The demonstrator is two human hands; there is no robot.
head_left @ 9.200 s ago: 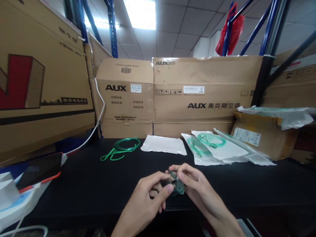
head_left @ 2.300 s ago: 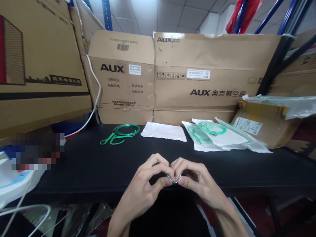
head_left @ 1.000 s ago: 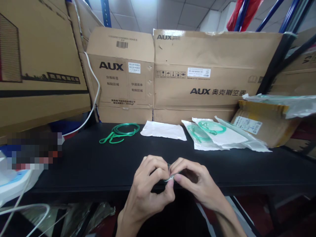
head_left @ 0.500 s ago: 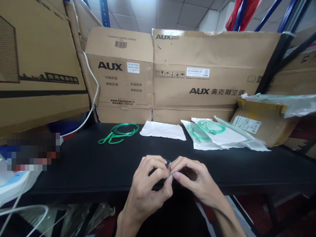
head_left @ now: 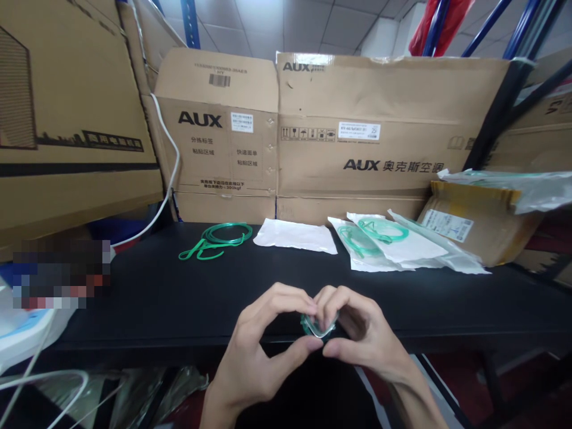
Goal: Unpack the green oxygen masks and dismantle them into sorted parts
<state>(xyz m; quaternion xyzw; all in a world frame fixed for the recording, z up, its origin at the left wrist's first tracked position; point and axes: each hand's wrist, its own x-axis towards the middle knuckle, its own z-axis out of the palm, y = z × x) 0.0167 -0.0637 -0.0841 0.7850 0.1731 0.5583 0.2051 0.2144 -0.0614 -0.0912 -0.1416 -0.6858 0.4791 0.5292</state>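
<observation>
Right, in close, just past the dark clothing [head_left: 313, 390]: holding a clear green piece [head_left: 319, 329] at the near edge of the black table [head_left: 147, 304], with left hand [head_left: 257, 345] and right hand [head_left: 364, 325] together. On the left, fingers arched over in a wide curve, with index fingertip on top and thumb near the lower rim. On the right, fingers curled tighter, with tips laid over the piece and thumb beneath, close to the other thumb. Both wrists bent inward, with forearms angled up from the bottom and cut off there. Partly covered by fingertips, so hard to make out in full shape; impossible to tell how firmly pressed, or how placed behind the right knuckles.

To the left, on a white power strip [head_left: 27, 351], blurred into squares and unreadable. Farther back on the table, from left to right: a coil of green tubing [head_left: 223, 244], a flat white packet [head_left: 295, 236], then overlapping packs of tubing [head_left: 388, 238], with contents blurred by the plastic. Beside these, a small carton [head_left: 478, 229] under another pack [head_left: 540, 189]. Behind everything, large cardboard [head_left: 393, 143] standing upright.
</observation>
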